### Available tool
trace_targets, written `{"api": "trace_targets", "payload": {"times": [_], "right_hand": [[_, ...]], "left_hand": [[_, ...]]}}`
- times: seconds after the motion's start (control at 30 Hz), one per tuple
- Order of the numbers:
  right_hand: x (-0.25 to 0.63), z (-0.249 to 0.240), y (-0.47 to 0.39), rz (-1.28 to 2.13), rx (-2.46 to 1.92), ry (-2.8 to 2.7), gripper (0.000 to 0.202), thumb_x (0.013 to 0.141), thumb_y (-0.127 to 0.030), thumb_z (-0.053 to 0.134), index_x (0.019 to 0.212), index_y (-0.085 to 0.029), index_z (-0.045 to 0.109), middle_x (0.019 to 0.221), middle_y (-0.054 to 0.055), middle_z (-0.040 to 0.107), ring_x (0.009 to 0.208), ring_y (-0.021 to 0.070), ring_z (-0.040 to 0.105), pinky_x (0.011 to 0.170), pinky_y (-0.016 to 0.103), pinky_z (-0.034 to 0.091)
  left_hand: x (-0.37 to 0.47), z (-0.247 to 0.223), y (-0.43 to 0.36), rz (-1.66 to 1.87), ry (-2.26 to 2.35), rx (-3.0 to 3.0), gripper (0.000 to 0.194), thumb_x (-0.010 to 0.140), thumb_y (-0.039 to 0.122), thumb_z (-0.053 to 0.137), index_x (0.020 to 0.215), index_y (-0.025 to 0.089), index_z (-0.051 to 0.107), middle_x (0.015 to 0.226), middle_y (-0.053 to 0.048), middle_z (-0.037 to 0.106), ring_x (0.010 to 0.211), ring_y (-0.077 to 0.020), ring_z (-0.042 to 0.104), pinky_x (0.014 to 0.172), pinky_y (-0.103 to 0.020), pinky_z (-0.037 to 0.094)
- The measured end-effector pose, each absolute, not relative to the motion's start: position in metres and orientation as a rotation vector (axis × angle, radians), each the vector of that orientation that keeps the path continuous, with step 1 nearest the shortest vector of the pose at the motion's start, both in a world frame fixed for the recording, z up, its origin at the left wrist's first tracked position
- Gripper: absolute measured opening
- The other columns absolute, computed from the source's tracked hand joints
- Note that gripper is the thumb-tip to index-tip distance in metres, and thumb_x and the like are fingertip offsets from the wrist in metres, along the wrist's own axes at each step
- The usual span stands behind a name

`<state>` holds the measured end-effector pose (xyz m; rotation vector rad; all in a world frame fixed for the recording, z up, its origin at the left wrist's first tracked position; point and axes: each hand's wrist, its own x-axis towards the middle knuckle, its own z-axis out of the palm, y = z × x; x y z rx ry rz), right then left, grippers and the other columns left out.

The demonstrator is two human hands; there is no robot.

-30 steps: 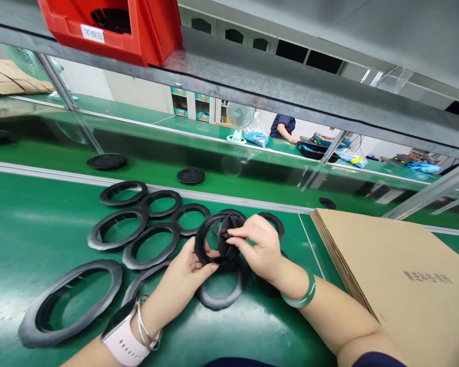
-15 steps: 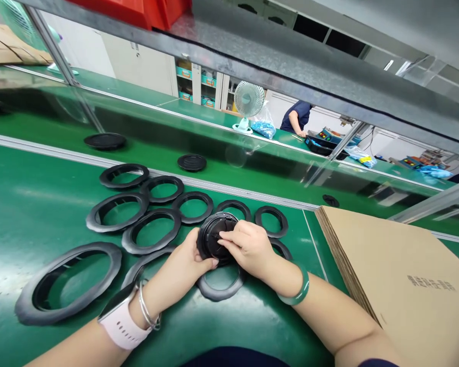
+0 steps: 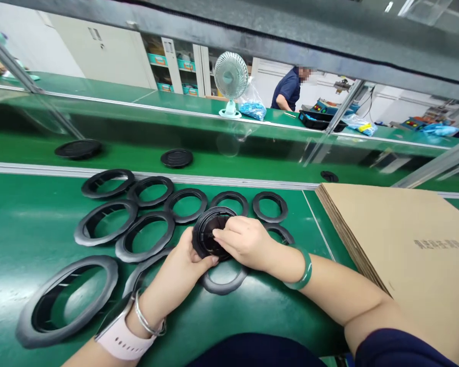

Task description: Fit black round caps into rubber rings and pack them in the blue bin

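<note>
My left hand (image 3: 181, 270) is closed on the rim of a round black plastic ring (image 3: 199, 239), thumb at the lower edge, holding it tilted above the bench. Inside the ring sits a dark disc (image 3: 219, 223). My right hand (image 3: 250, 243) pinches at the middle of this disc with thumb and index finger; the fingertips partly hide what they grip. Just below the held piece lies a loose black ring (image 3: 225, 286). More black rings, such as a large one (image 3: 106, 272) at front left and a smaller one (image 3: 270, 207) behind my right hand, lie around.
Stacked flat cardboard (image 3: 390, 229) lies at right on the green bench (image 3: 199, 326). Behind a metal rail (image 3: 229, 181), black round covers (image 3: 176, 158) rest on a green strip. Farther back are a fan (image 3: 231, 76), a black tray (image 3: 319, 121) and another person (image 3: 286, 89).
The view has shifted, with the shelf's red bin gone from sight. Both hands keep hold of the black piece; the disc looks set deeper or more tilted in the ring. The person behind stands more upright.
</note>
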<state>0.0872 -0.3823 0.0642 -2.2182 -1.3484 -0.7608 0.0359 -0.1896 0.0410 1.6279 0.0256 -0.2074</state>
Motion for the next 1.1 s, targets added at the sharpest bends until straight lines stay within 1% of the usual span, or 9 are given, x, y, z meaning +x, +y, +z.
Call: {"api": "trace_targets", "payload": {"times": [0.1,0.2,0.37,0.5,0.6,0.67,0.77,1.03,1.1], "right_hand": [[0.09,0.062,-0.382,-0.695,-2.25,-1.324,0.025,0.106,-0.017,0.048,0.092,-0.012,0.068,0.084,0.007,0.055,0.075,0.0199,0.051,0.067,0.031,0.045],[0.092,0.062,-0.383,-0.66,-2.271,-1.374,0.018,0.103,-0.014,0.054,0.09,-0.012,0.067,0.088,0.008,0.055,0.08,0.0204,0.052,0.071,0.031,0.046],[0.094,0.064,-0.385,-0.731,-2.239,-1.511,0.024,0.104,-0.01,0.047,0.089,-0.011,0.066,0.082,0.006,0.054,0.073,0.0202,0.049,0.064,0.032,0.044],[0.095,0.065,-0.384,-0.651,-2.323,-1.445,0.02,0.103,-0.017,0.055,0.087,-0.012,0.066,0.085,0.007,0.056,0.078,0.0209,0.052,0.07,0.032,0.047],[0.095,0.068,-0.385,-0.582,-2.37,-1.385,0.015,0.1,-0.023,0.065,0.09,-0.012,0.066,0.089,0.008,0.057,0.083,0.0224,0.054,0.076,0.033,0.048],[0.095,0.07,-0.386,-0.55,-2.395,-1.368,0.015,0.099,-0.025,0.068,0.093,-0.012,0.066,0.089,0.007,0.057,0.084,0.0228,0.054,0.077,0.034,0.049],[0.094,0.074,-0.387,-0.506,-2.413,-1.364,0.014,0.099,-0.025,0.069,0.095,-0.011,0.066,0.089,0.007,0.058,0.083,0.0224,0.055,0.078,0.034,0.049],[0.091,0.078,-0.385,-0.388,-2.456,-1.361,0.014,0.099,-0.023,0.069,0.093,-0.011,0.063,0.092,0.008,0.058,0.087,0.023,0.056,0.083,0.034,0.05],[0.089,0.078,-0.384,-0.392,-2.466,-1.346,0.012,0.098,-0.02,0.07,0.099,-0.01,0.063,0.092,0.008,0.058,0.087,0.0232,0.056,0.082,0.034,0.05]], "left_hand": [[0.036,0.042,-0.19,-0.256,0.006,1.594,0.068,0.072,0.03,0.08,0.13,0.024,0.043,0.125,-0.006,0.061,0.115,-0.0277,0.06,0.094,-0.041,0.054],[0.036,0.044,-0.192,-0.24,0.016,1.579,0.068,0.071,0.028,0.08,0.127,0.023,0.043,0.125,-0.007,0.06,0.117,-0.0274,0.059,0.095,-0.04,0.054],[0.037,0.047,-0.194,-0.233,0.047,1.601,0.067,0.068,0.028,0.082,0.122,0.021,0.044,0.111,-0.005,0.064,0.104,-0.0254,0.064,0.085,-0.036,0.057],[0.037,0.047,-0.194,-0.241,0.043,1.598,0.067,0.068,0.029,0.082,0.122,0.02,0.044,0.109,-0.005,0.064,0.102,-0.0247,0.065,0.084,-0.035,0.058],[0.036,0.047,-0.192,-0.25,0.028,1.619,0.065,0.07,0.03,0.082,0.123,0.022,0.043,0.108,-0.005,0.065,0.099,-0.0243,0.066,0.083,-0.035,0.058],[0.036,0.046,-0.191,-0.257,0.02,1.626,0.065,0.071,0.031,0.081,0.124,0.023,0.043,0.111,-0.005,0.065,0.101,-0.0246,0.066,0.084,-0.036,0.058],[0.035,0.047,-0.19,-0.261,0.013,1.64,0.065,0.073,0.031,0.08,0.125,0.023,0.043,0.114,-0.006,0.065,0.105,-0.0253,0.065,0.087,-0.036,0.058],[0.034,0.048,-0.191,-0.248,0.027,1.673,0.064,0.072,0.031,0.08,0.124,0.022,0.043,0.118,-0.007,0.064,0.109,-0.0259,0.064,0.083,-0.033,0.059],[0.034,0.049,-0.192,-0.243,0.032,1.673,0.064,0.072,0.031,0.08,0.123,0.022,0.043,0.118,-0.007,0.064,0.109,-0.0259,0.064,0.084,-0.034,0.059]]}}
